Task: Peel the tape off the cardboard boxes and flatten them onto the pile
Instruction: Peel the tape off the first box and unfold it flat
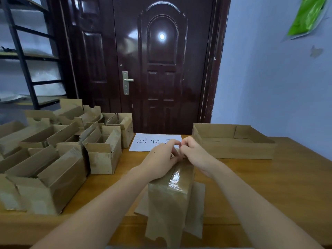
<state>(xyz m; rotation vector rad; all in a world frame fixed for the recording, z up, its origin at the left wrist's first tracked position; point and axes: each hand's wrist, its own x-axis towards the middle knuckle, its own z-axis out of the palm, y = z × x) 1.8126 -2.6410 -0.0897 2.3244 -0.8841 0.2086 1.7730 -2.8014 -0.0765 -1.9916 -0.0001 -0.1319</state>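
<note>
A brown cardboard box (170, 200) lies lengthwise in front of me on the wooden table (269, 186), its loose flaps hanging toward me. A strip of clear glossy tape (175, 177) runs along its top seam. My left hand (161, 155) holds the far end of the box with curled fingers. My right hand (192, 151) is beside it, fingertips pinching at the tape's far end. The exact contact is hidden by the fingers.
Several open cardboard boxes (59, 159) crowd the table's left side. A white sheet with handwriting (143, 141) lies behind my hands. A wide shallow cardboard tray (231, 141) stands at the back right. A dark door (161, 69) is behind the table.
</note>
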